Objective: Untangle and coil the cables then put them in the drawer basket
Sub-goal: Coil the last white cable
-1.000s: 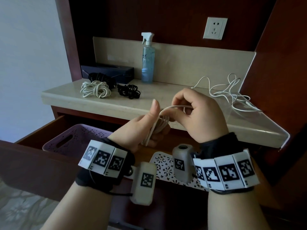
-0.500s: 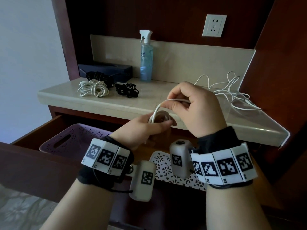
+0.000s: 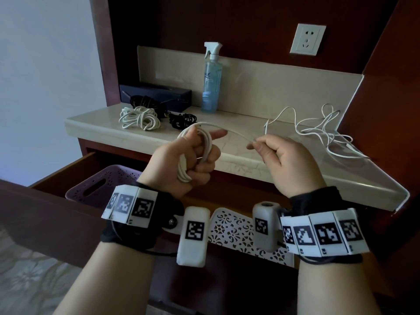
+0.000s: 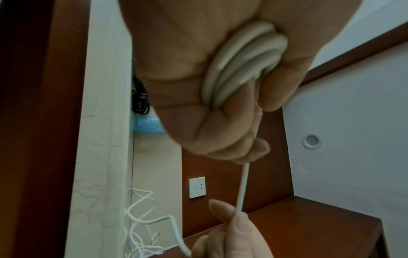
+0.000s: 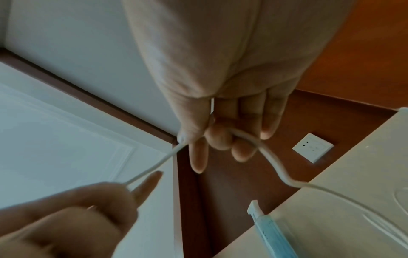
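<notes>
White cable (image 3: 205, 146): several loops gathered in the left hand (image 3: 186, 164), whose fingers curl round the bundle with the forefinger pointing out; held in the air in front of the counter's front edge, above the open drawer (image 3: 45, 201). The left wrist view shows the loops (image 4: 238, 69) pressed between palm and fingers.

Free run of the same cable: one strand leaves the top of the coil and spans to the right hand (image 3: 286, 162), which pinches it between thumb and fingers (image 5: 220, 139). Past that hand the strand drops to the counter (image 3: 227, 153) and joins a loose white tangle (image 3: 322, 130) at the counter's right end, near the back corner.

Purple basket (image 3: 100, 185): sits in the drawer's left part, below the left hand. A white perforated basket (image 3: 234, 230) lies beside it, between the wrists.

Other stock on the counter, left back corner: white coiled bundle (image 3: 138, 118), black cable bundle (image 3: 183, 120), further black cable (image 3: 145, 102), dark box (image 3: 156, 94). Spray bottle (image 3: 212, 80) upright at the back edge, middle. Wall socket (image 3: 308, 39) above.
</notes>
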Available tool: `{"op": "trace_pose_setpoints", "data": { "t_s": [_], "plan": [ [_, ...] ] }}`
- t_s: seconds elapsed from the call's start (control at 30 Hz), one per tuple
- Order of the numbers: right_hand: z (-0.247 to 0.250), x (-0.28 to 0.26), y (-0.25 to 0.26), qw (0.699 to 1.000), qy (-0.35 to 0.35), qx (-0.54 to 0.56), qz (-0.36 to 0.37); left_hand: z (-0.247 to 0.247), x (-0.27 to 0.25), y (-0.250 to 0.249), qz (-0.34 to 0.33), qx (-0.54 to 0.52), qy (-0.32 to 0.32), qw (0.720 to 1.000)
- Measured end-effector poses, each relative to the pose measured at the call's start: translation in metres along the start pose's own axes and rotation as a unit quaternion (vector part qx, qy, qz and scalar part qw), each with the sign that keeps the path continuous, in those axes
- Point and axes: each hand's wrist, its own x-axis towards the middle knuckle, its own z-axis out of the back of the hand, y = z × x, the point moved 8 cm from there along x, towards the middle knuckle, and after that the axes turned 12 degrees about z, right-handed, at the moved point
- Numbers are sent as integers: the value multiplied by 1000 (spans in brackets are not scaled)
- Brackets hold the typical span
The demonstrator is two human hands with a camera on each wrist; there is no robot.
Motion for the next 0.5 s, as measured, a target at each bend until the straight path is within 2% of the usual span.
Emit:
{"op": "trace_pose_setpoints", "data": {
  "t_s": [0.1,0.23,0.4,0.5],
  "plan": [
    [-16,0,17,998,50,26,8,2,-2,-6,-27,-45,-25,998],
    [-30,-2,37,994,89,64,28,7,-7,-16,-74,-47,-67,994],
    [-39,-3,41,986,139,88,8,4,-12,-16,-91,-46,-72,992],
    [-42,-5,38,982,176,67,-3,11,-17,-25,-120,-51,-82,988]
  ]
}}
